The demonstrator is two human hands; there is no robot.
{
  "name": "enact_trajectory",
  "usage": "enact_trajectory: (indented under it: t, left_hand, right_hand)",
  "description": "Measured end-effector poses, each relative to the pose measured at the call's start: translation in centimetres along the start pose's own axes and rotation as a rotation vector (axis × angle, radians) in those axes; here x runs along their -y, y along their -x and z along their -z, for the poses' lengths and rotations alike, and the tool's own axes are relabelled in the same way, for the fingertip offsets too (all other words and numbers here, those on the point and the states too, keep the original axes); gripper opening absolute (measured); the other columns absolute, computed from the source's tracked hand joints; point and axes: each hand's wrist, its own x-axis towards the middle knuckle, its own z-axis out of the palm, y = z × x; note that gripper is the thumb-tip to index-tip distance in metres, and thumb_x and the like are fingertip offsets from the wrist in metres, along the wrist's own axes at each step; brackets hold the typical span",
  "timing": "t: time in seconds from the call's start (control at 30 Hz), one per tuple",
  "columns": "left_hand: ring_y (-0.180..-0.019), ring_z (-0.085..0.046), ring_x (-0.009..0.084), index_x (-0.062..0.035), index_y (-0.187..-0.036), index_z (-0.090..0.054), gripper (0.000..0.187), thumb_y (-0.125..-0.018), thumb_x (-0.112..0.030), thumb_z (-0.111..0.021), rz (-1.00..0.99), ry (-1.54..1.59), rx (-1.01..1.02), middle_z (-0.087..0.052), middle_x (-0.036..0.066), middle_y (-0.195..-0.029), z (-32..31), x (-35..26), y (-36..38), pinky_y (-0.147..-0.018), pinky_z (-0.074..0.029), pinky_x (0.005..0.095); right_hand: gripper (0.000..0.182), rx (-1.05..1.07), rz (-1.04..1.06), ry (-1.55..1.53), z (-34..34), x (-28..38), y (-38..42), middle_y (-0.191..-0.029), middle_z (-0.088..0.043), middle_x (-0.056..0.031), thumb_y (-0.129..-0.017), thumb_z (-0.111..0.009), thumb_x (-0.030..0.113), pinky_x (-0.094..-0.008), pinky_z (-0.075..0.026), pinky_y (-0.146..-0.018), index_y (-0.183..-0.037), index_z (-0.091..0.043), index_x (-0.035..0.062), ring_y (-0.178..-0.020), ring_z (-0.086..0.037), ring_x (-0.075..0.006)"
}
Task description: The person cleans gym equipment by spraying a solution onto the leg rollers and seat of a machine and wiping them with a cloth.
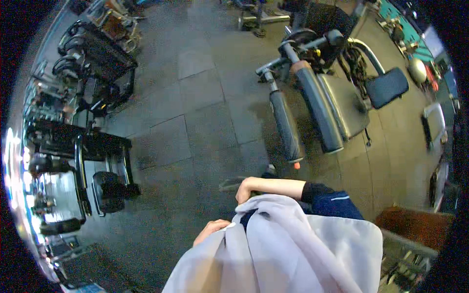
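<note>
A large white cloth hangs in folds in front of my body, low in the view. At its upper edge is my right hand, bent at the wrist and closed on the gathered fabric; its fingertips are hidden. My left hand is lower and to the left, closed at the cloth's left edge, with part of the hand covered by the fabric. A dark gap shows between the folds near both hands. My right forearm comes out of a dark blue sleeve with a white stripe.
Ahead to the right stands a padded leg machine with long rollers and a seat. Racks and weight equipment line the left side, with a black bench nearer. Dark floor tiles lie between. A brown pad is at lower right.
</note>
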Motion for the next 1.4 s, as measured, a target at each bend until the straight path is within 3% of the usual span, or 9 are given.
enact_trajectory:
  t: [0.3, 0.5, 0.63, 0.8, 0.87, 1.0, 1.13, 1.2, 1.4]
  left_hand:
    - [-0.079, -0.059, 0.0097, -0.0030, -0.092, -0.062, 0.017, -0.078, -0.012, -0.065, 0.111, -0.002, -0.127, -0.065, 0.004, -0.085, 4.0, -2.8, -5.9, -0.071, -0.047, 0.0252]
    - [-0.074, -0.056, 0.0078, -0.0017, -0.090, -0.060, 0.015, -0.081, -0.014, -0.061, 0.158, 0.107, -0.244, -0.062, 0.002, -0.080, 8.2, -4.5, -10.4, -0.067, -0.045, 0.0241]
    - [-0.070, -0.053, 0.0065, -0.0027, -0.087, -0.060, 0.014, -0.082, -0.016, -0.060, 0.187, 0.296, -0.312, -0.059, 0.001, -0.076, 10.5, -6.0, -15.2, -0.063, -0.043, 0.0229]
    - [-0.074, -0.059, 0.0115, -0.0024, -0.093, -0.062, 0.014, -0.086, -0.014, -0.060, 0.141, 0.109, -0.226, -0.063, 0.005, -0.083, 13.6, -6.8, -21.8, -0.068, -0.048, 0.0255]
    - [-0.070, -0.053, 0.0061, -0.0036, -0.086, -0.060, 0.016, -0.085, -0.019, -0.060, 0.154, 0.230, -0.193, -0.060, 0.000, -0.077, 13.8, -10.5, -24.1, -0.062, -0.042, 0.0230]
    - [-0.080, -0.058, 0.0089, -0.0031, -0.092, -0.063, 0.016, -0.085, -0.017, -0.060, 0.116, 0.163, -0.091, -0.064, 0.002, -0.085, 15.0, -13.4, -28.7, -0.072, -0.045, 0.0224]
    - [-0.078, -0.066, 0.0126, -0.0029, -0.095, -0.065, 0.022, -0.075, -0.012, -0.069, -0.005, -0.151, -0.057, -0.071, 0.007, -0.085, 18.1, -16.2, -35.7, -0.071, -0.051, 0.0290]
    - [-0.075, -0.068, 0.0176, -0.0036, -0.095, -0.065, 0.024, -0.074, -0.015, -0.070, -0.186, -0.335, -0.031, -0.070, 0.009, -0.080, 18.9, -18.0, -39.4, -0.067, -0.051, 0.0298]
    - [-0.075, -0.066, 0.0291, -0.0031, -0.092, -0.064, 0.026, -0.075, -0.021, -0.070, -0.351, -0.497, 0.172, -0.066, 0.015, -0.079, 24.7, -22.9, -48.0, -0.068, -0.050, 0.0366]
  right_hand:
    - [0.025, -0.035, 0.338, -0.327, 5.0, -1.4, -0.6, -0.082, -0.066, -0.0126, -0.075, -0.062, 0.017, -0.0358, -0.046, -0.062, -0.086, -0.067, -0.0047, -0.071, -0.059, -0.0241]
    - [0.028, -0.676, 1.281, -0.557, 5.0, -3.3, 9.8, -0.065, -0.050, -0.0111, -0.082, -0.067, 0.021, -0.0376, -0.037, -0.052, -0.070, -0.056, -0.0022, -0.056, -0.047, -0.0246]
    - [0.022, -0.554, 1.219, -0.321, 10.5, -10.0, 8.7, -0.055, -0.041, -0.0112, -0.078, -0.068, 0.019, -0.0406, -0.033, -0.046, -0.073, -0.058, -0.0003, -0.048, -0.044, -0.0260]
    - [0.044, -0.410, -0.092, -0.009, 15.7, -9.2, 14.1, -0.066, -0.062, -0.0153, -0.066, -0.069, 0.035, -0.0403, -0.043, -0.052, -0.079, -0.066, -0.0061, -0.060, -0.059, -0.0237]
    - [0.054, -0.331, -0.131, -0.159, 17.4, -12.2, 15.1, -0.074, -0.067, -0.0146, -0.069, -0.065, 0.046, -0.0403, -0.046, -0.059, -0.081, -0.068, -0.0070, -0.070, -0.062, -0.0206]
    - [0.049, -0.689, 0.454, -0.651, 19.4, -20.2, 17.7, -0.067, -0.062, -0.0027, -0.086, -0.058, 0.044, -0.0362, -0.043, -0.057, -0.083, -0.068, -0.0034, -0.064, -0.052, -0.0136]
    - [0.040, -1.103, 0.281, -0.614, 22.9, -23.2, 21.9, -0.087, -0.068, -0.0094, -0.091, -0.056, 0.039, -0.0338, -0.048, -0.073, -0.103, -0.067, 0.0030, -0.078, -0.058, -0.0162]
    - [0.039, -1.729, 0.927, -0.691, 14.7, -14.7, 29.7, -0.104, -0.065, -0.0148, -0.090, -0.058, 0.033, -0.0354, -0.047, -0.085, -0.106, -0.066, -0.0024, -0.095, -0.061, -0.0214]
    - [0.042, -1.640, 0.919, -0.956, 18.1, -20.1, 31.5, -0.121, -0.058, -0.0167, -0.087, -0.063, 0.025, -0.0358, -0.042, -0.097, -0.118, -0.058, -0.0034, -0.113, -0.055, -0.0220]
